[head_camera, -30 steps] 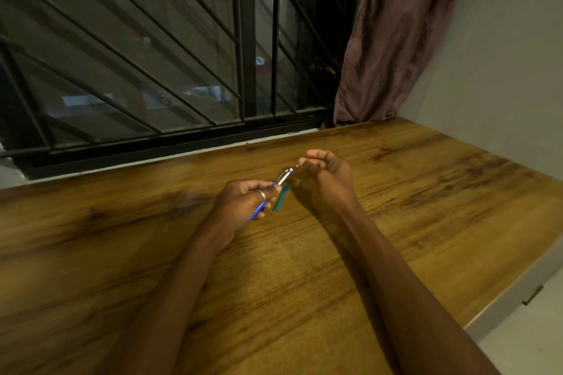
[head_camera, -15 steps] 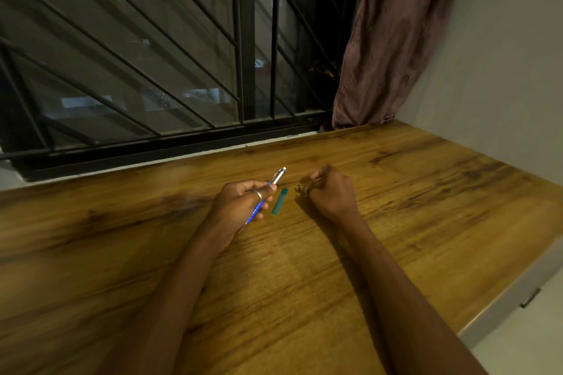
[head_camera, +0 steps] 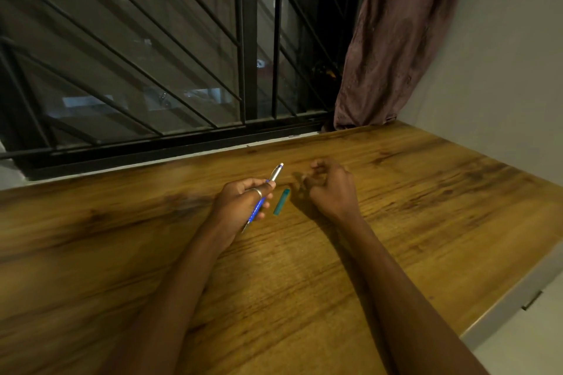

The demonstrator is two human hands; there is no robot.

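My left hand (head_camera: 243, 201) grips a blue pen with a silver upper end (head_camera: 275, 175) around its middle, the silver end pointing up and away toward the window. A ring sits on one finger of that hand. A small teal oblong piece (head_camera: 281, 201) lies flat on the wooden table (head_camera: 304, 283) between my hands, touching neither. My right hand (head_camera: 332, 189) rests on the table just right of it, fingers curled into a loose fist. No object shows between its fingers.
A barred window (head_camera: 137, 55) runs along the table's far edge. A brownish curtain (head_camera: 396, 39) hangs at the far right corner beside a pale wall (head_camera: 502, 70). The table's right edge (head_camera: 502, 310) drops off to a white surface.
My right hand has drawn away from the pen's silver end and lowered to the table. My left hand has tilted the pen more upright.
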